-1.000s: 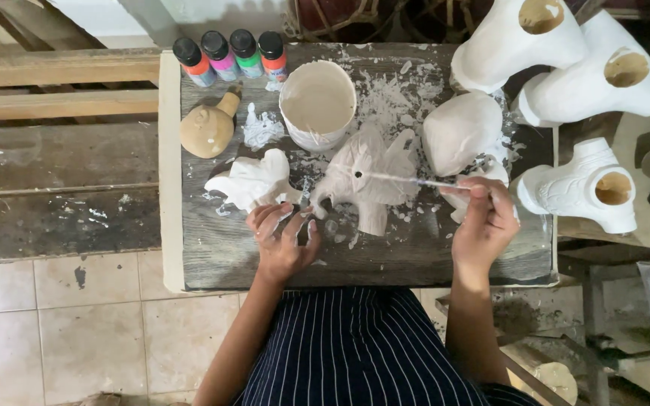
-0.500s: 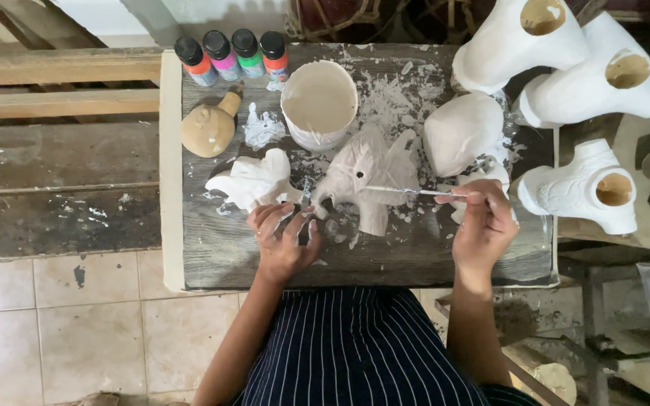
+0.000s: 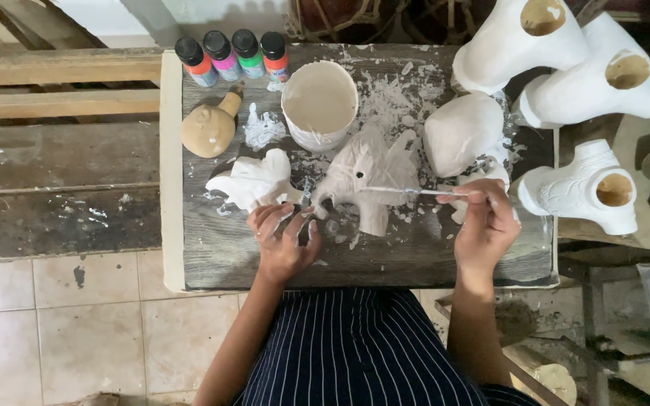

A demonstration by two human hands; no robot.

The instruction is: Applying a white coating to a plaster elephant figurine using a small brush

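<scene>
Right hand (image 3: pixel 485 229) pinches the brush (image 3: pixel 415 192) over the fish figure (image 3: pixel 368 179), centre frame; left hand (image 3: pixel 285 239), loosely curled, holds nothing: brace the figure, stroke lightly.

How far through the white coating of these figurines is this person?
Done: the white winged figurine looks fully coated. In hand: the right hand holds a thin brush across the pale, streaky fish-shaped figurine, which the left hand steadies. Left: the tan gourd-shaped figurine is bare, and the four paint bottles are capped.
</scene>
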